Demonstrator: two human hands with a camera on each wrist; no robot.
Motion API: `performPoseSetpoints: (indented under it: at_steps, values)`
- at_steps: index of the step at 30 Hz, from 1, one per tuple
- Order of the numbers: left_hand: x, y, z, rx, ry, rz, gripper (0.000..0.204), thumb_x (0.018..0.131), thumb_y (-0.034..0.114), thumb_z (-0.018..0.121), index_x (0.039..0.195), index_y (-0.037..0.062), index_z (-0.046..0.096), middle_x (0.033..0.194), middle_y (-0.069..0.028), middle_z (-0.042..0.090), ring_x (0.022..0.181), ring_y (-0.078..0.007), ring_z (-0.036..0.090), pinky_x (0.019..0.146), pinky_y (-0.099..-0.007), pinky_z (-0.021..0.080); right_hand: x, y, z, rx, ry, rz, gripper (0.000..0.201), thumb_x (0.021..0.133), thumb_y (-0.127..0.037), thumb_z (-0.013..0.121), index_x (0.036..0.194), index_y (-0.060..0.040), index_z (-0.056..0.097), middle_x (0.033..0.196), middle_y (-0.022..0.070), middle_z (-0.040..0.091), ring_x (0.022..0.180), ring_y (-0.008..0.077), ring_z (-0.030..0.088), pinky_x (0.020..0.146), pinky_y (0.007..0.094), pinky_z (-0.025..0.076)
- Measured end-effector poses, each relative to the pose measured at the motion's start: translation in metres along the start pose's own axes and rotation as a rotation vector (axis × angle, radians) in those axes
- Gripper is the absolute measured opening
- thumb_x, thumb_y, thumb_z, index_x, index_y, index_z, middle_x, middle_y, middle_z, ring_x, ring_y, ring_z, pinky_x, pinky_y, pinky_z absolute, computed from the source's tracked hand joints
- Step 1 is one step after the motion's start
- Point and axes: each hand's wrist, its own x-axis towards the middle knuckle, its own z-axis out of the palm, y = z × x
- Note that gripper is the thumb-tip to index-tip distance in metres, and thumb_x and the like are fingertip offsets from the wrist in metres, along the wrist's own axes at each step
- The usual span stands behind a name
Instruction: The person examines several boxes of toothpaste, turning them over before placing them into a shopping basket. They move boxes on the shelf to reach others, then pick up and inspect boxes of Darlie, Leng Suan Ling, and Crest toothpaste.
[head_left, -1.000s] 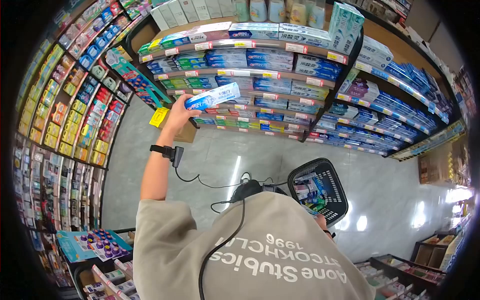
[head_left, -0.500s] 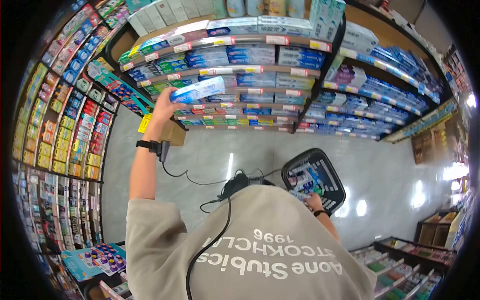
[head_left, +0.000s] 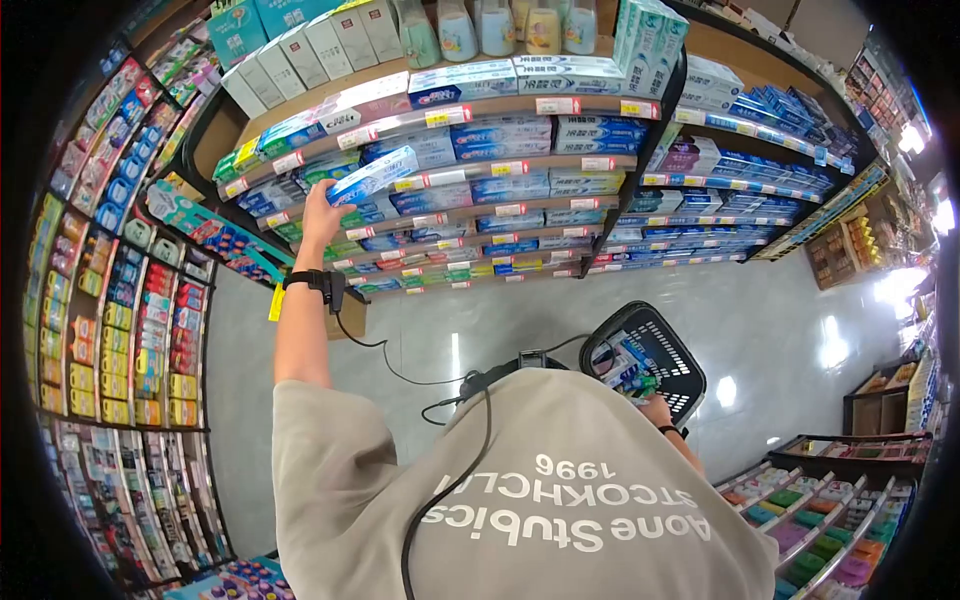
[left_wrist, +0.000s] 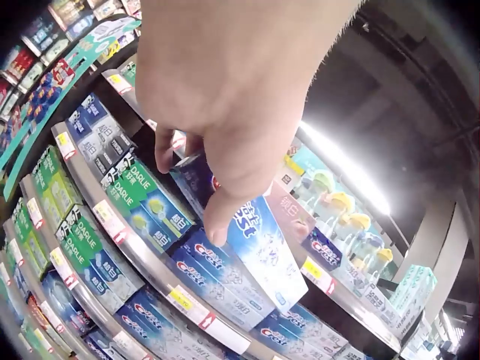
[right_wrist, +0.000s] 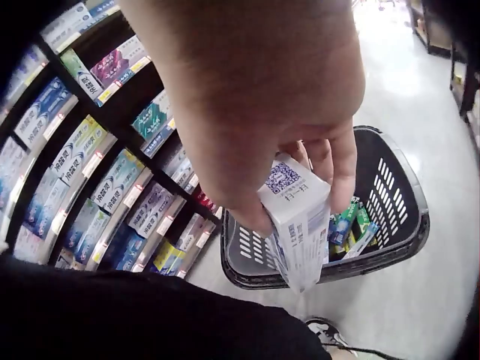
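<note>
A blue and white toothpaste box (head_left: 373, 176) is gripped at one end by my left hand (head_left: 320, 214), in front of the upper shelves. In the left wrist view the thumb and fingers of the left hand (left_wrist: 217, 112) pinch this Crest box (left_wrist: 264, 251), whose free end tilts toward stacked Crest boxes (left_wrist: 214, 274). My right hand (right_wrist: 277, 142) holds a white box with a QR code (right_wrist: 300, 225) between thumb and fingers, over the black basket (right_wrist: 409, 259). Green and blue packs (right_wrist: 345, 229) lie inside the basket.
Shelves of toothpaste (head_left: 500, 140) run along the front and continue at the right. Another shelf of packages (head_left: 120, 350) stands at the left. A brown carton (head_left: 350, 318) sits on the floor below the left forearm. A black cable (head_left: 390, 365) hangs from the left wrist.
The left hand with its box has moved left and sits closer to the upper shelf rows. The right hand remains at the basket. The head view has shifted.
</note>
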Motion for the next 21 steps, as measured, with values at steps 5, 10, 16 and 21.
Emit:
performPoseSetpoints:
  at_steps: [5,10,16,21]
  values:
    - [0.043,-0.036,-0.006,-0.128,-0.080,0.037,0.064,0.068,0.012,0.091,0.123,0.0004,0.061,0.115,-0.0156,0.062,0.106,-0.0348,0.062,0.094,-0.0418,0.049,-0.021,-0.023,0.023,0.064,0.055,0.075,0.064,0.075,-0.027,0.084,0.132,-0.0054,0.064,0.101,0.0189,0.075,0.068,0.0261,0.072,0.062,0.0382,0.057]
    - [0.064,-0.074,0.000,-0.105,-0.039,0.151,0.061,0.068,0.007,0.089,0.123,0.0011,0.061,0.115,-0.0151,0.062,0.107,-0.0337,0.061,0.094,-0.0413,0.049,-0.051,-0.063,0.041,0.131,0.107,0.112,0.062,0.075,-0.028,0.086,0.129,-0.0059,0.065,0.100,0.0189,0.074,0.070,0.0252,0.072,0.059,0.0369,0.057]
    - [0.082,-0.114,0.010,-0.157,0.041,0.149,0.059,0.073,0.012,0.087,0.124,0.0004,0.059,0.114,-0.0153,0.060,0.106,-0.0332,0.061,0.090,-0.0421,0.049,-0.088,-0.096,0.056,0.317,0.139,0.274,0.063,0.073,-0.026,0.085,0.127,0.0015,0.068,0.121,0.0258,0.071,0.114,0.0363,0.068,0.099,0.0412,0.052]
    - [0.093,-0.127,0.011,-0.104,0.068,0.216,0.057,0.075,0.016,0.087,0.123,0.0001,0.060,0.115,-0.0157,0.059,0.103,-0.0361,0.061,0.089,-0.0444,0.050,-0.114,-0.108,0.069,0.246,0.117,0.257,0.058,0.076,-0.026,0.083,0.126,-0.0003,0.068,0.106,0.0208,0.072,0.091,0.0296,0.071,0.076,0.0385,0.058]
